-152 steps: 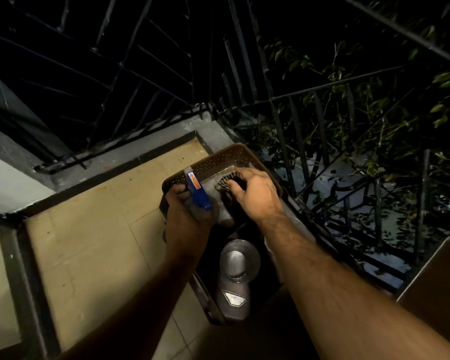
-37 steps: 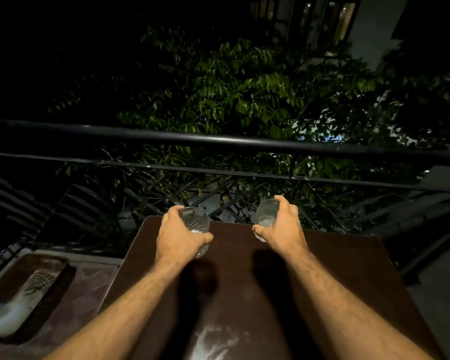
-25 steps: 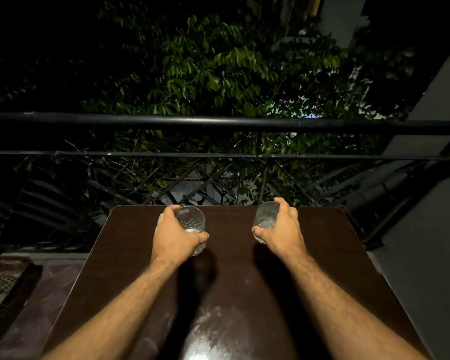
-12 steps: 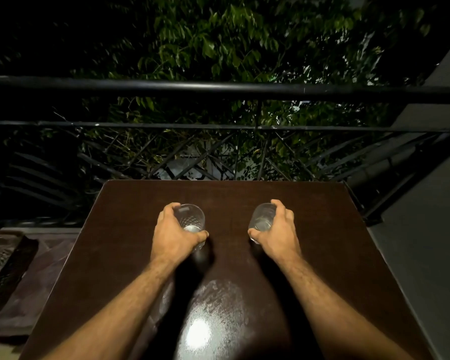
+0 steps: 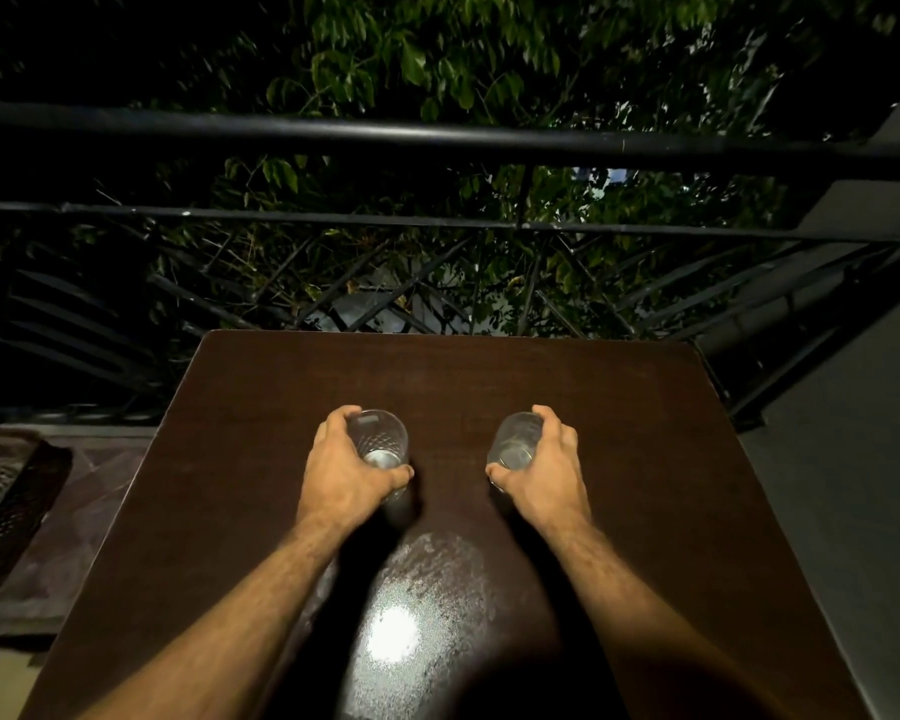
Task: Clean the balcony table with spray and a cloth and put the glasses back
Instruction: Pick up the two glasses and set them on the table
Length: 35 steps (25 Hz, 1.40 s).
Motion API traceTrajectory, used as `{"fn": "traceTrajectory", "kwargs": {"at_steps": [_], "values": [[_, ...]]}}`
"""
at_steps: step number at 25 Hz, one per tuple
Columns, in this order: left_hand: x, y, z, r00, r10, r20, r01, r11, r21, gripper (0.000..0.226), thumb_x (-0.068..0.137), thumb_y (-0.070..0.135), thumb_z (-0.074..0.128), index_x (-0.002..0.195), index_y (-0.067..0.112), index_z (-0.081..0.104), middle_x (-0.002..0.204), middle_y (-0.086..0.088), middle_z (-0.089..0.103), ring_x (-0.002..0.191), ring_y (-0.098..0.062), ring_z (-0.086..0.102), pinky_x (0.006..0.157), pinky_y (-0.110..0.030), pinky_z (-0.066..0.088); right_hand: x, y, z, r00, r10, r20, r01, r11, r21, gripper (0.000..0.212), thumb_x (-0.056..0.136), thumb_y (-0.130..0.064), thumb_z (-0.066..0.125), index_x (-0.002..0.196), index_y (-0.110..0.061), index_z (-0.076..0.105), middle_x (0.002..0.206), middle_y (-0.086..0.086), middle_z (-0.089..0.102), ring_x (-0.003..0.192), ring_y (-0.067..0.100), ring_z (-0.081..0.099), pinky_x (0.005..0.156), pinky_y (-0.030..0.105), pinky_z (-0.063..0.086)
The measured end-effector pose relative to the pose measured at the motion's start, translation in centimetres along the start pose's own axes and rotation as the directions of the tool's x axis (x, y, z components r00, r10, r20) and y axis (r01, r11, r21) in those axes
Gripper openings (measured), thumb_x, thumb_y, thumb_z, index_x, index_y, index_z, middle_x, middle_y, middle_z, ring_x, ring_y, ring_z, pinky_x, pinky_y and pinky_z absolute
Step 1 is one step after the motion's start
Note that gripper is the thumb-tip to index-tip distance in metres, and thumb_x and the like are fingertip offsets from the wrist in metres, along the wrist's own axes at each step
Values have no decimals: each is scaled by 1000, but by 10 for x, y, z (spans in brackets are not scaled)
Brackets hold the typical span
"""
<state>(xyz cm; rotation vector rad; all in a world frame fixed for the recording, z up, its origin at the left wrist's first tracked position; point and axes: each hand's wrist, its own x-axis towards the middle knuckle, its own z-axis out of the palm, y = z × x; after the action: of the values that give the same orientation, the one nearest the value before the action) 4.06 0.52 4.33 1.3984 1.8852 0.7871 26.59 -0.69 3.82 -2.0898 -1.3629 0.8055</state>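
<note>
A dark brown table (image 5: pixel 619 439) fills the lower middle of the head view, glossy with a bright light spot near me. My left hand (image 5: pixel 341 472) grips a clear patterned glass (image 5: pixel 380 436) from its left side. My right hand (image 5: pixel 552 472) grips a second clear glass (image 5: pixel 515 441) from its right side. Both glasses stand upright near the table's middle, about a hand's width apart. Whether their bases touch the top, I cannot tell. The spray and the cloth are not in sight.
A black metal railing (image 5: pixel 437 135) runs across just behind the table's far edge, with leafy branches beyond. A brown perforated basket (image 5: pixel 17 506) lies on the floor at the left. A grey wall (image 5: pixel 853 485) stands close to the table's right side.
Six seconds ago both hands were at the basket on the floor. Since then they carry a glass each over the table; in the last second both glasses moved down toward the table's middle.
</note>
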Motion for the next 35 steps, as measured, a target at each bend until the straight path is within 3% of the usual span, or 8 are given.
{"fn": "traceTrajectory", "kwargs": {"at_steps": [17, 30, 35], "values": [[-5, -33, 23, 999, -32, 29, 32, 999, 5, 93, 54, 19, 97, 133, 22, 50, 127, 2, 56, 114, -19, 60, 102, -30, 47, -9, 23, 31, 998, 27, 54, -26, 1000, -14, 97, 68, -32, 83, 144, -30, 22, 140, -2, 28, 119, 21, 49, 98, 40, 47], [-5, -42, 34, 998, -28, 56, 27, 1000, 8, 93, 56, 17, 96, 137, 18, 49, 129, -1, 55, 114, -20, 59, 98, -25, 44, -8, 26, 33, 998, 30, 47, -28, 999, -40, 97, 69, -31, 82, 145, -29, 22, 139, 0, 30, 121, 21, 48, 100, 39, 45], [-3, -42, 36, 997, -24, 76, 24, 1000, 8, 93, 57, 18, 96, 137, 18, 48, 130, -1, 54, 106, -13, 55, 95, -21, 40, -8, 26, 34, 999, 18, 50, -15, 998, -53, 97, 68, -31, 83, 144, -28, 23, 136, 1, 32, 120, 22, 48, 101, 40, 44]]}}
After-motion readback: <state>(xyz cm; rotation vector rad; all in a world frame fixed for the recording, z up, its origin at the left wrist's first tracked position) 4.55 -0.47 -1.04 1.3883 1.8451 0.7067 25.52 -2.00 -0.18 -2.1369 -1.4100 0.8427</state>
